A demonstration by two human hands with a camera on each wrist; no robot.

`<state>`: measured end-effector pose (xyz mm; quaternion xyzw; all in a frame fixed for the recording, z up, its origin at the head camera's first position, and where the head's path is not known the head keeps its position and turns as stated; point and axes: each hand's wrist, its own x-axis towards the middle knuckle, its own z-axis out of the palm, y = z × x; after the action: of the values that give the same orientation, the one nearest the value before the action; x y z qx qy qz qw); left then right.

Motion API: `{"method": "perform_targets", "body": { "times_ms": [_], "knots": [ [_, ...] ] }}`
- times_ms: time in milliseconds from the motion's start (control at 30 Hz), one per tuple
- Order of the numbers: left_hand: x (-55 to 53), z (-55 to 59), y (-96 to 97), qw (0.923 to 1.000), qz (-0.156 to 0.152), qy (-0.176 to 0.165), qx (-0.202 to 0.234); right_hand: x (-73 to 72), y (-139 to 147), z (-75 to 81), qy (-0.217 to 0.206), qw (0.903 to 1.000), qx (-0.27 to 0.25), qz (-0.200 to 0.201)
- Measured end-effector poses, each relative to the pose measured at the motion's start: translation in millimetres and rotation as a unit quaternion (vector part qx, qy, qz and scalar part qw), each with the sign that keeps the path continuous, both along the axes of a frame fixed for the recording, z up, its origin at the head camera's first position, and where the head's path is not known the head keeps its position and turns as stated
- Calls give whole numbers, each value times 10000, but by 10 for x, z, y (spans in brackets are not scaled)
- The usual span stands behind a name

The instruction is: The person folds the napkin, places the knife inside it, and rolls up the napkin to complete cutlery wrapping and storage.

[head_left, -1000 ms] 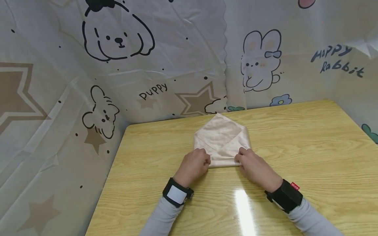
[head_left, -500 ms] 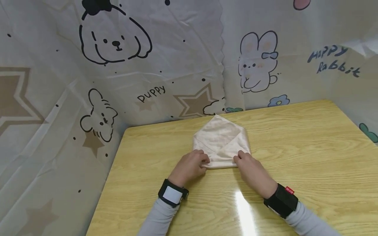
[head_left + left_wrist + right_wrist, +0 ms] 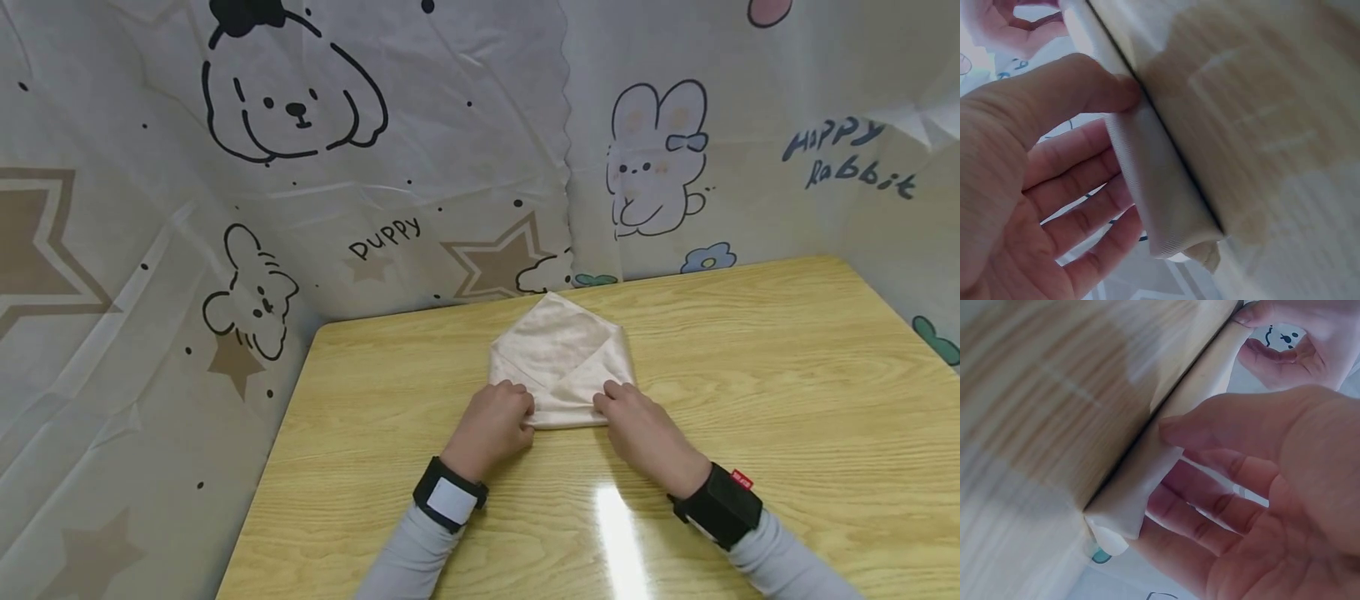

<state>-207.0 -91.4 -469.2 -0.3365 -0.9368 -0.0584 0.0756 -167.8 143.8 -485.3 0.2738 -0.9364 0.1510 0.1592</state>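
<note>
A cream, slightly shiny cloth (image 3: 558, 342) lies folded on the table, with a pointed flap at its far side and a straight folded edge nearest the person. My left hand (image 3: 491, 425) pinches the left part of that near edge. At the edge's right part, my right hand (image 3: 648, 433) does the same. In the left wrist view the thumb presses the front of the rolled cloth edge (image 3: 1154, 169), and the fingers lie behind it. The right wrist view has the thumb on the cloth's fold (image 3: 1141, 469) too, fingers on the far side.
The wood-grain table (image 3: 390, 375) reaches up to a printed fabric curtain (image 3: 450, 125) with cartoon animals at the back and left. A bright light reflection (image 3: 618, 533) shows on the tabletop between the forearms. Both wrists wear black straps (image 3: 450, 494).
The left wrist swings a little left, then back right, while its fingers stay at the cloth's near edge. The right hand and the cloth barely change; the head view shifts slightly.
</note>
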Motion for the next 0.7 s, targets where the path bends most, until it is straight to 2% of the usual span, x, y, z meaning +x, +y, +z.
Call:
{"method": "perform_targets", "body": {
  "times_ms": [200,367,533,700],
  "knots": [
    [-12,-38,26,9998,-47,128,-141,-14,34,20,-155,9998,7,143],
    [-28,-44,10,9998,-158,131,12,-33,45,30,-225,9995,-81,184],
    [-53,-33,-30,9996,-220,-152,119,-52,51,11,-215,9995,-173,146],
    [-79,28,-49,9986,-228,-463,66,-69,62,4,-253,9995,-163,97]
  ]
}}
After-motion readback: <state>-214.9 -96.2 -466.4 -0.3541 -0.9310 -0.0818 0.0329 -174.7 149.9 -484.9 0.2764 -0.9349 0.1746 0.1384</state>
